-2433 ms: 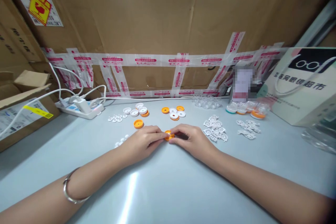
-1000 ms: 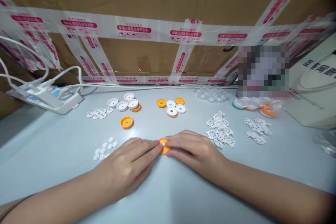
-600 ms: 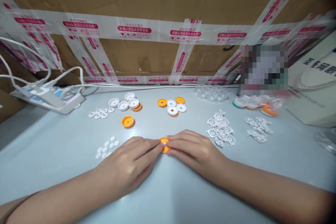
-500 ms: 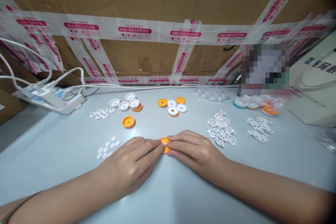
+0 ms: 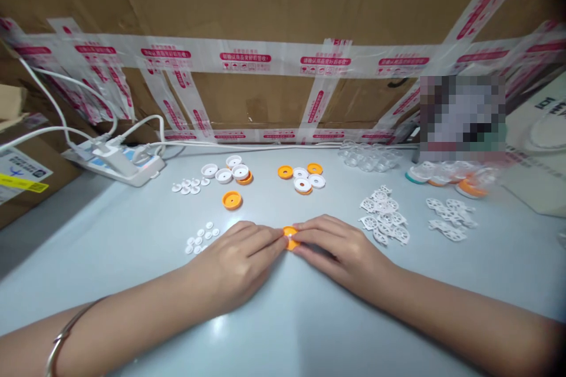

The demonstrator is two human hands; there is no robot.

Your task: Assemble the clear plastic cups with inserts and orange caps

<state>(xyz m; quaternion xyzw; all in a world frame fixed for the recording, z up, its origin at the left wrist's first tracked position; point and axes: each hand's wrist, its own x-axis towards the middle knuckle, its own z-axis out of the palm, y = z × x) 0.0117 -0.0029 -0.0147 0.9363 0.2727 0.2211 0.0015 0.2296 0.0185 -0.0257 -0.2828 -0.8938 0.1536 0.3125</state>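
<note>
Between my two hands an orange round plastic disc is pinched close to the table, with a small white piece at its centre. My left hand closes on its left side and my right hand on its right; fingers cover much of it. Left of my left hand lie several small white round pieces. Beyond is an orange cup-shaped disc, lying alone. White and orange cups cluster behind it, with white stemmed pieces beside them. Orange and white rings lie ahead of my hands.
White openwork plastic parts lie in a pile on the right, with another group farther right. Clear plastic domes stand at the back. A power strip with cables sits back left. A large taped cardboard box walls off the rear.
The view has shifted left, so the table items appear farther right. Both hands stay on the orange disc, with little visible change in their grip.
</note>
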